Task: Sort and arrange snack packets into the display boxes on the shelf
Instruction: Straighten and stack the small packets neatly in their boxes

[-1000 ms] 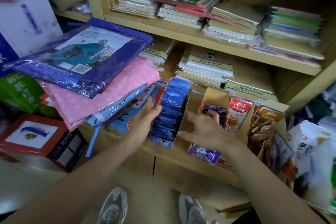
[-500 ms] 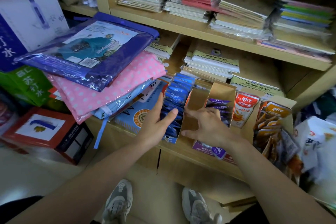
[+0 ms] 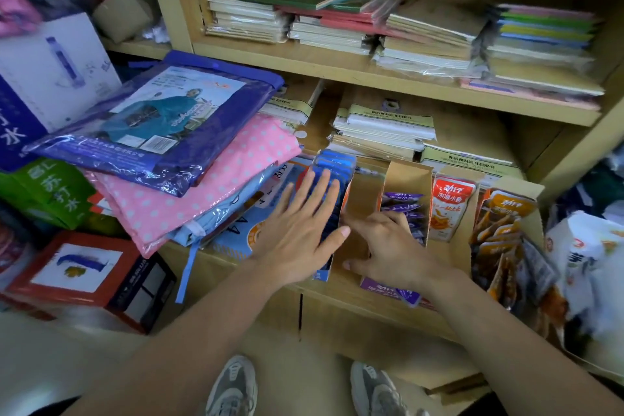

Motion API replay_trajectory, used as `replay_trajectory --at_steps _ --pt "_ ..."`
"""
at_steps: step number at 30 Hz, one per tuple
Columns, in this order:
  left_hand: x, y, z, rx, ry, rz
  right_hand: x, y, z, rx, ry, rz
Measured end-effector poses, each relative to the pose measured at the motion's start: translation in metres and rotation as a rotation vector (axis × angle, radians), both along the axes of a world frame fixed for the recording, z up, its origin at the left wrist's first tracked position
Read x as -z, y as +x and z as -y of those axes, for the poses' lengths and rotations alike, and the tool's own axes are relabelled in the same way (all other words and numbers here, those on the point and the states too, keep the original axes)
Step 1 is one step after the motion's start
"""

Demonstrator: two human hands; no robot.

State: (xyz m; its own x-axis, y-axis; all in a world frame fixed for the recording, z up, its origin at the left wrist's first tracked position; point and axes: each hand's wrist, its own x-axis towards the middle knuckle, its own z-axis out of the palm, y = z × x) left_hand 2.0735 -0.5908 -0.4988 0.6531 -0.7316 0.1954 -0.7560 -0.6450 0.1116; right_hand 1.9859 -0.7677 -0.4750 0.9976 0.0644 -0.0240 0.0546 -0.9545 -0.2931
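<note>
Currently pressing shiny blue snack packets (image 3: 334, 162) with straight-fingered left hand (image 3: 300, 230), gripping brown cardboard display box (image 3: 408, 179) with right hand (image 3: 395, 253) (fingers curled).

There are three display boxes (image 3: 410, 179): one of blue packets (image 3: 332, 162), too tightly packed to count, one showing at least four purple packets (image 3: 401, 206), and one of brown packets (image 3: 506, 226). One red packet (image 3: 450, 209). Two hands, left hand (image 3: 297, 240) and right hand (image 3: 395, 253). Two shoes (image 3: 233, 385). Three flat packs (image 3: 169, 118). Four notebook stacks (image 3: 429, 37). One white carton (image 3: 50, 71), one red box (image 3: 72, 267).
</note>
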Motion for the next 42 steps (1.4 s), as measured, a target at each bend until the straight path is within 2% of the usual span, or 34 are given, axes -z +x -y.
replay_trajectory --at_steps 4,9,13,18,20,23,27,30,33,36,39,42 --pt "0.001 -0.002 0.002 0.020 0.092 -0.026 0.002 0.001 0.003 -0.012 0.003 -0.009" --pt "-0.018 0.017 0.019 -0.023 -0.054 0.076 0.004 0.001 0.003 -0.008 -0.002 0.012" --pt "-0.007 0.041 0.033 -0.051 0.033 -0.078 0.007 0.001 0.005 -0.012 0.012 0.012" --pt "-0.007 0.040 0.032 -0.036 0.027 -0.092 0.002 -0.004 0.007 -0.045 0.045 0.027" --pt "-0.014 0.037 0.031 -0.042 -0.001 -0.091 -0.009 -0.010 0.007 -0.045 0.131 0.074" --pt "-0.028 0.030 0.032 -0.036 -0.096 -0.025 -0.035 -0.023 0.013 0.090 0.338 0.207" --pt "-0.047 0.005 0.039 0.088 -0.307 -0.017 -0.054 -0.036 0.044 0.347 0.383 0.399" --pt "-0.054 -0.012 0.042 0.256 -0.258 -0.196 -0.045 -0.038 0.067 0.519 0.387 0.357" --pt "-0.050 -0.016 0.049 0.308 -0.080 -0.234 -0.029 -0.032 0.076 0.593 0.444 0.200" --pt "-0.043 -0.013 0.055 0.266 -0.003 -0.305 -0.018 -0.022 0.077 0.552 0.414 0.208" --pt "-0.039 -0.008 0.056 0.262 -0.059 -0.389 -0.017 -0.011 0.080 0.444 0.247 0.258" --pt "-0.037 -0.006 0.057 0.261 -0.092 -0.417 -0.016 -0.002 0.086 0.313 0.176 0.184"
